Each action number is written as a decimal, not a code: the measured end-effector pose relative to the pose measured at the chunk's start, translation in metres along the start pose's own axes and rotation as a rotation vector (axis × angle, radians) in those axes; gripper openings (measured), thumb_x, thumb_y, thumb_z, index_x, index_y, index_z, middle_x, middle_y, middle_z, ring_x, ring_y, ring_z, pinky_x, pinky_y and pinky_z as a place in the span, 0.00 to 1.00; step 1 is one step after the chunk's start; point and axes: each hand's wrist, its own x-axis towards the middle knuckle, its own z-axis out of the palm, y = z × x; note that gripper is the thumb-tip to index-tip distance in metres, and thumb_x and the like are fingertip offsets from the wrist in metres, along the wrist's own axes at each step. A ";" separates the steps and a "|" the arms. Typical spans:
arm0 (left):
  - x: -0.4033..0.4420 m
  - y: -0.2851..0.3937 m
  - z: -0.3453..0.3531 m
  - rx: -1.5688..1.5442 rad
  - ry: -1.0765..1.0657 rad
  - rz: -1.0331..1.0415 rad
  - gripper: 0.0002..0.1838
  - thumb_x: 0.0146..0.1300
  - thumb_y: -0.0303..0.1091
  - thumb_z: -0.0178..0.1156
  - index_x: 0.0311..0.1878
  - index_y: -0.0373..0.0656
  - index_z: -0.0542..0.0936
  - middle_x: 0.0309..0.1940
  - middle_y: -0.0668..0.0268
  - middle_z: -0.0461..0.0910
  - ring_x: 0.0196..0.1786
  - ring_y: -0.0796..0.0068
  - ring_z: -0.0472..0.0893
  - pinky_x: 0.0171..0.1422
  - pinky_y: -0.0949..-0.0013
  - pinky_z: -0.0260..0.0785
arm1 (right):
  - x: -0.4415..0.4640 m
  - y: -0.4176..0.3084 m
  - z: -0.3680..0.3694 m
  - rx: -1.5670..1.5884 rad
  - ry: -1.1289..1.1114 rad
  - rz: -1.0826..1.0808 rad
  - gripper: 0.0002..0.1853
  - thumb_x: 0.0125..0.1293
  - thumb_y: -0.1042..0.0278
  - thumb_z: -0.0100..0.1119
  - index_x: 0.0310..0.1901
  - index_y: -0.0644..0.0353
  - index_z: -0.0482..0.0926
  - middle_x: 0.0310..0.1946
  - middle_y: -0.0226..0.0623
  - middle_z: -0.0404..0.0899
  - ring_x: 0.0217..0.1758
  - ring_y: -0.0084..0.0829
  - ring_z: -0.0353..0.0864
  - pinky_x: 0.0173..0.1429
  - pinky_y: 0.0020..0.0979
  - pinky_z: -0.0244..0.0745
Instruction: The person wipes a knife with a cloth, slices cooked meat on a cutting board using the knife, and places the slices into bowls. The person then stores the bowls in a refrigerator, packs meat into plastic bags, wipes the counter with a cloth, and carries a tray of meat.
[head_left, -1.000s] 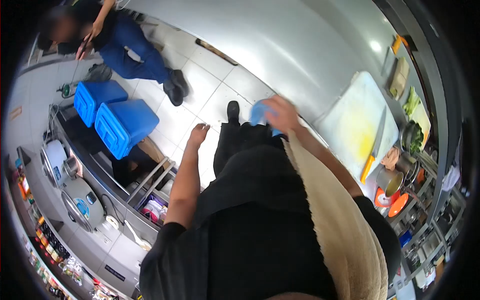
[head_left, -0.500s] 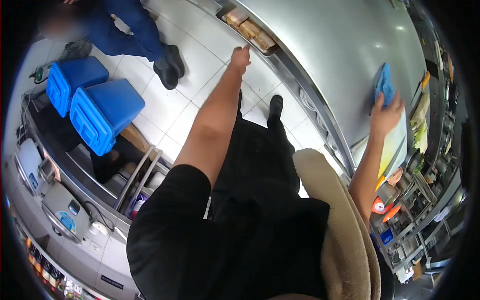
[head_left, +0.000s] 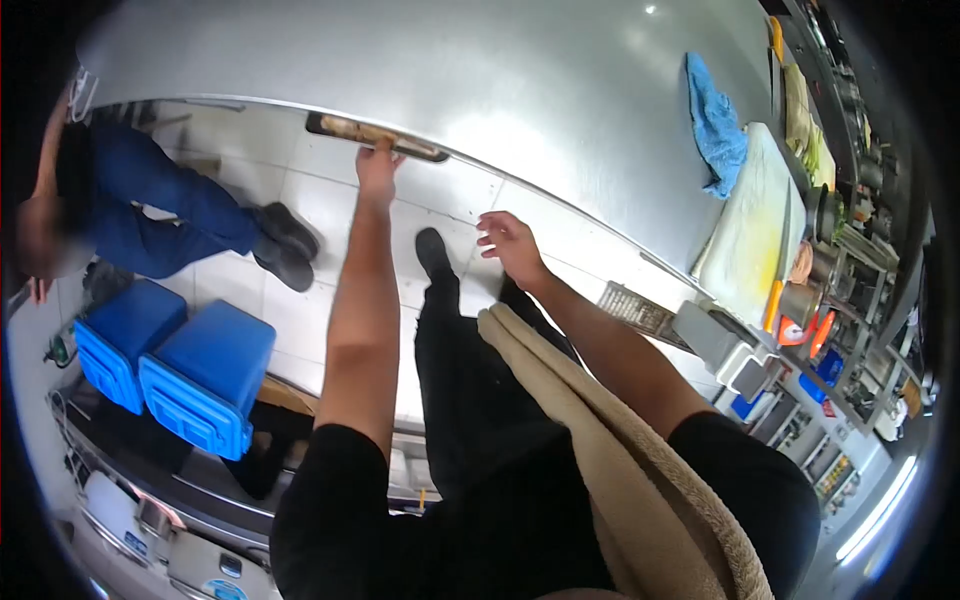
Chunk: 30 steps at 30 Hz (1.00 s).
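Note:
My left hand [head_left: 378,165] reaches to a dark-rimmed tray [head_left: 425,150] of brown, block-like food under the edge of the steel counter [head_left: 560,110]. Its fingertips are at the tray; whether they grip it is hard to make out. My right hand [head_left: 508,243] hangs in the air short of the counter edge, fingers apart and holding nothing. A crumpled blue cloth [head_left: 716,125] lies on the counter beside a yellow-stained white cutting board [head_left: 745,240]. A beige towel [head_left: 600,430] hangs over my front.
At the left another person in blue trousers [head_left: 160,205] sits close to the counter. Two blue lidded bins [head_left: 215,360] stand below them. Pots [head_left: 800,300], an orange-handled knife [head_left: 773,305] and greens are at the right. A grey basket [head_left: 640,308] is under the counter.
My right hand has let go of the blue cloth, which now lies on the counter, and has come back toward me. My left hand has moved onto the tray. The view has turned.

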 end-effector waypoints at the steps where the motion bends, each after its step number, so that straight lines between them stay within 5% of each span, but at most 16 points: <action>1: -0.008 -0.001 -0.001 -0.016 -0.002 0.022 0.18 0.76 0.33 0.56 0.64 0.35 0.73 0.56 0.59 0.81 0.55 0.67 0.83 0.57 0.61 0.83 | 0.028 0.011 0.002 0.003 0.056 0.061 0.15 0.79 0.66 0.53 0.62 0.57 0.78 0.53 0.35 0.83 0.49 0.32 0.85 0.49 0.34 0.83; 6: -0.041 -0.026 -0.020 -0.105 0.009 0.042 0.19 0.77 0.30 0.55 0.68 0.41 0.71 0.57 0.62 0.81 0.55 0.70 0.83 0.55 0.60 0.83 | 0.144 0.040 0.016 0.351 0.169 0.062 0.22 0.82 0.52 0.44 0.68 0.55 0.72 0.62 0.41 0.80 0.64 0.44 0.81 0.65 0.50 0.78; 10: -0.090 -0.018 -0.025 -0.168 0.015 -0.102 0.15 0.76 0.28 0.54 0.63 0.45 0.74 0.54 0.66 0.84 0.52 0.73 0.84 0.51 0.63 0.82 | 0.185 0.031 0.030 0.486 0.217 0.079 0.23 0.81 0.50 0.46 0.67 0.56 0.73 0.63 0.41 0.80 0.65 0.42 0.80 0.68 0.47 0.76; 15: -0.134 -0.029 -0.054 -0.265 -0.028 -0.248 0.11 0.68 0.22 0.62 0.53 0.39 0.82 0.48 0.66 0.85 0.51 0.72 0.84 0.53 0.63 0.80 | 0.171 0.023 0.037 0.588 0.179 0.152 0.25 0.79 0.48 0.48 0.66 0.57 0.75 0.63 0.40 0.80 0.66 0.39 0.79 0.71 0.43 0.74; 18: -0.153 -0.037 -0.074 -0.214 -0.066 -0.306 0.24 0.66 0.23 0.61 0.66 0.42 0.75 0.59 0.66 0.82 0.63 0.67 0.81 0.68 0.54 0.73 | 0.154 0.019 0.032 0.634 0.131 0.202 0.26 0.78 0.47 0.50 0.65 0.58 0.76 0.64 0.40 0.80 0.67 0.38 0.78 0.73 0.41 0.73; 22: -0.172 -0.048 -0.100 -0.145 -0.017 -0.363 0.22 0.66 0.23 0.60 0.64 0.39 0.77 0.59 0.64 0.83 0.61 0.67 0.82 0.67 0.54 0.73 | 0.159 0.038 0.017 0.820 -0.056 0.191 0.27 0.73 0.45 0.56 0.62 0.58 0.79 0.63 0.40 0.80 0.67 0.38 0.78 0.74 0.42 0.72; 26: -0.190 -0.057 -0.107 -0.210 0.033 -0.341 0.22 0.64 0.22 0.61 0.62 0.40 0.77 0.55 0.64 0.84 0.54 0.70 0.84 0.55 0.64 0.78 | 0.139 0.034 0.008 0.924 -0.145 0.197 0.31 0.71 0.43 0.57 0.65 0.58 0.79 0.66 0.43 0.78 0.70 0.42 0.75 0.77 0.48 0.69; 30: -0.200 -0.057 -0.110 -0.132 0.078 -0.341 0.23 0.66 0.24 0.59 0.65 0.35 0.76 0.60 0.60 0.82 0.61 0.63 0.82 0.65 0.56 0.76 | 0.115 0.033 -0.014 1.070 -0.315 0.097 0.37 0.71 0.36 0.51 0.69 0.58 0.76 0.72 0.43 0.74 0.74 0.45 0.72 0.78 0.51 0.67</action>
